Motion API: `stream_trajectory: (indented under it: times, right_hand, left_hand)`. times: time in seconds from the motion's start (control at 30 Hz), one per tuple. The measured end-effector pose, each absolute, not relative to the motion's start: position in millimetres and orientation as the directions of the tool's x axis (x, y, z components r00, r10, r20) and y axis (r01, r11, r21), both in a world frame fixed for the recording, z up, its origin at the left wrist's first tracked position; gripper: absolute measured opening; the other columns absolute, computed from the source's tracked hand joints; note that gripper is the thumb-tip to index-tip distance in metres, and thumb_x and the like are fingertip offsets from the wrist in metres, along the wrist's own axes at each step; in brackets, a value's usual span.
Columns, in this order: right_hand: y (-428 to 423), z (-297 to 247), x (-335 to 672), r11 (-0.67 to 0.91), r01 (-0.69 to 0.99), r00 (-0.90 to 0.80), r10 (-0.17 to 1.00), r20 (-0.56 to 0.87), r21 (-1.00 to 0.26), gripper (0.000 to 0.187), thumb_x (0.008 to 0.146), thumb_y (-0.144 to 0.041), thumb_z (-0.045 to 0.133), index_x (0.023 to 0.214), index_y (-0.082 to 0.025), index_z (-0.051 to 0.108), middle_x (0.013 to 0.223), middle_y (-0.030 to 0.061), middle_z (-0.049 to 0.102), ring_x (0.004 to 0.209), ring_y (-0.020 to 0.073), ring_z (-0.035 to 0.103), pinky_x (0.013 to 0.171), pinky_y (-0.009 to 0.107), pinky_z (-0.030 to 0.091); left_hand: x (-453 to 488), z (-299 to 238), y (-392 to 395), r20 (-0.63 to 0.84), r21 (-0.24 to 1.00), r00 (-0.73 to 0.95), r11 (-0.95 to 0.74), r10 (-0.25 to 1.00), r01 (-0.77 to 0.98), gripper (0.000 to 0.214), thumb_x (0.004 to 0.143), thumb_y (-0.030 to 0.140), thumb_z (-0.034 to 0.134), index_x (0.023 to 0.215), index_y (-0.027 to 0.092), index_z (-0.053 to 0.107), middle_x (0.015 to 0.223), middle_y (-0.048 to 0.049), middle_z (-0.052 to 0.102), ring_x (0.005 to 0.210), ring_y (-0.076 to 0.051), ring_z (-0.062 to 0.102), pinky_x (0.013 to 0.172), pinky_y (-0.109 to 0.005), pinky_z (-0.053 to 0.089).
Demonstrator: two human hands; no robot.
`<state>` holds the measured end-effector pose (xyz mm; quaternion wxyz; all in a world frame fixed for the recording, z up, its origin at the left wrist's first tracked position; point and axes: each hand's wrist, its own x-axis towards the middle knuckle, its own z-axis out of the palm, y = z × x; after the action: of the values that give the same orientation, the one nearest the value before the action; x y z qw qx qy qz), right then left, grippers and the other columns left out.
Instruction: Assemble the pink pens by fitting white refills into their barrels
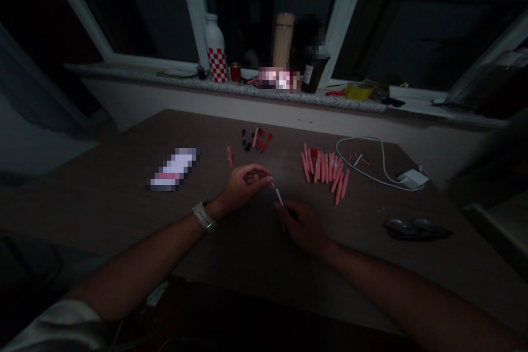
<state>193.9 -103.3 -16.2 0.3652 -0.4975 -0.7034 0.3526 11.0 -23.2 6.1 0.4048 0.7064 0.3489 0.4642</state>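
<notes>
Right hand [303, 225] has its fingers [286, 212] closed on a thin stick [279, 196] by the curled left hand [241, 184], and one fumble could roll it into the pink tubes [324, 173].

Tubes [324, 173] behind the right hand [303, 225]

My right hand [303, 225] grips a slim tube [279, 197], white-silver along its middle, its dark end lost in my fingers. Its pink tip points upper left, just beside my left hand [247, 182]. Right of centre lies a loose heap of salmon-pink tubes [324, 173], mostly side by side. Upper centre sits a small cluster of red and black pieces [256, 140], with one lone pink tube [230, 157] lying to their lower left.
</notes>
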Motion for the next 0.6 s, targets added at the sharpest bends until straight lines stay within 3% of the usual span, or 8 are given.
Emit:
stream_trajectory:
  times: [0.3, 0.6]
  right_hand:
    - [-103.0, -16.2, 193.6, 0.262, 0.456, -0.25, 0.955, 0.16, -0.85, 0.042, 0.096, -0.05, 0.042, 0.084, -0.018, 0.068, 0.056, -0.003, 0.053, 0.054, 0.0129, 0.051, 0.056, 0.024, 0.036]
    - [-103.4, -14.1, 193.2, 0.256, 0.463, -0.263, 0.954, 0.144, -0.849, 0.039, 0.096, -0.047, 0.044, 0.084, -0.018, 0.067, 0.058, -0.0028, 0.055, 0.056, 0.0125, 0.053, 0.057, 0.024, 0.036]
  left_hand:
    - [9.1, 3.6, -24.2, 0.346, 0.877, 0.386, -0.441, 0.855, 0.191, 0.03, 0.078, 0.041, 0.072, 0.089, 0.013, 0.068, 0.06, 0.0015, 0.056, 0.051, -0.009, 0.046, 0.046, -0.019, 0.033]
    - [8.8, 3.8, -24.9, 0.33, 0.882, 0.393, -0.429, 0.858, 0.196, 0.033, 0.078, 0.043, 0.072, 0.091, 0.012, 0.068, 0.063, 0.001, 0.056, 0.053, -0.009, 0.045, 0.048, -0.019, 0.033]
